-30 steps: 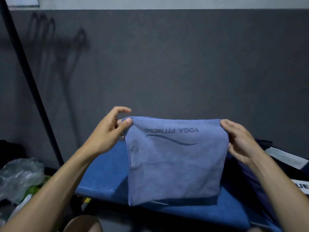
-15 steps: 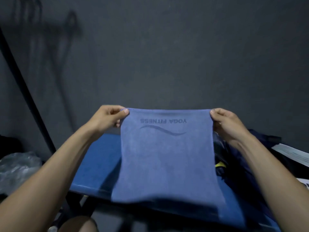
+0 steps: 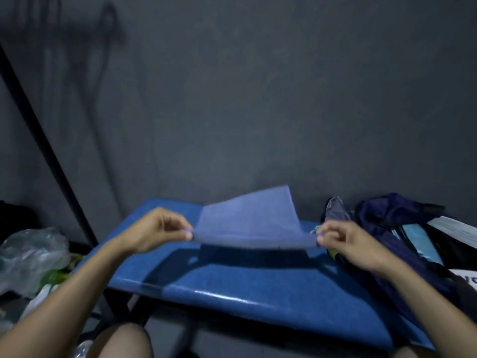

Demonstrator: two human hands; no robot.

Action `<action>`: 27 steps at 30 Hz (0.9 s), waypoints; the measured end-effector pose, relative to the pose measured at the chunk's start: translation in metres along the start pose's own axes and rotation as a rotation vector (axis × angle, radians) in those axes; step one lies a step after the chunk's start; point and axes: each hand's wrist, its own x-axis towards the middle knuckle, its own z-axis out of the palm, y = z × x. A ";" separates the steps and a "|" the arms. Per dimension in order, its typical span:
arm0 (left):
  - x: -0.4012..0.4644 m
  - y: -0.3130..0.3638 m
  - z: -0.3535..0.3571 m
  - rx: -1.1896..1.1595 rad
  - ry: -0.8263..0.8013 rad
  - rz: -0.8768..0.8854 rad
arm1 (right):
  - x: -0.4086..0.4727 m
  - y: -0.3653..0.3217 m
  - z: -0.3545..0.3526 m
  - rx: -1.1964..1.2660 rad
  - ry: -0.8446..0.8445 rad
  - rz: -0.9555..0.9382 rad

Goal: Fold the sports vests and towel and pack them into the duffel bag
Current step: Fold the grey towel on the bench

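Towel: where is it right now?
Head view, centre: the towel is held just above the blue table, pinched between the left hand and right hand, left of the dark bag.

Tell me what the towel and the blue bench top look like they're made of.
Towel: soft matte fabric, likely microfibre; it is thin and bends between the left hand and right hand, with no shine. Bench top: probably vinyl or plastic, slightly textured; a glossy highlight runs along its front edge. Motion blur leaves both uncertain.
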 end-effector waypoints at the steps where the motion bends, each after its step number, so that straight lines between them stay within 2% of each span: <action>1: -0.010 -0.017 0.011 0.005 -0.070 -0.052 | -0.010 0.015 0.007 -0.055 -0.105 0.032; 4: -0.036 -0.047 0.036 -0.047 -0.216 -0.162 | -0.036 0.038 0.021 -0.108 -0.348 0.131; 6: -0.041 -0.055 0.039 -0.117 -0.224 -0.182 | -0.039 0.037 0.023 -0.088 -0.397 0.162; 8: -0.030 -0.059 0.039 -0.168 -0.143 -0.198 | -0.029 0.033 0.026 -0.018 -0.323 0.187; 13: 0.034 -0.063 0.043 -0.203 0.119 -0.315 | 0.032 0.042 0.040 0.035 0.051 0.347; 16: 0.071 -0.067 0.051 -0.158 0.254 -0.412 | 0.060 0.055 0.046 -0.156 0.196 0.395; 19: 0.096 -0.090 0.060 -0.044 0.322 -0.511 | 0.077 0.060 0.053 -0.405 0.237 0.412; 22: 0.107 -0.110 0.068 0.183 0.326 -0.539 | 0.084 0.070 0.059 -0.580 0.212 0.460; 25: 0.111 -0.114 0.073 0.326 0.305 -0.496 | 0.086 0.085 0.065 -0.634 0.185 0.404; 27: 0.114 -0.118 0.073 0.366 0.209 -0.455 | 0.087 0.095 0.069 -0.614 0.119 0.313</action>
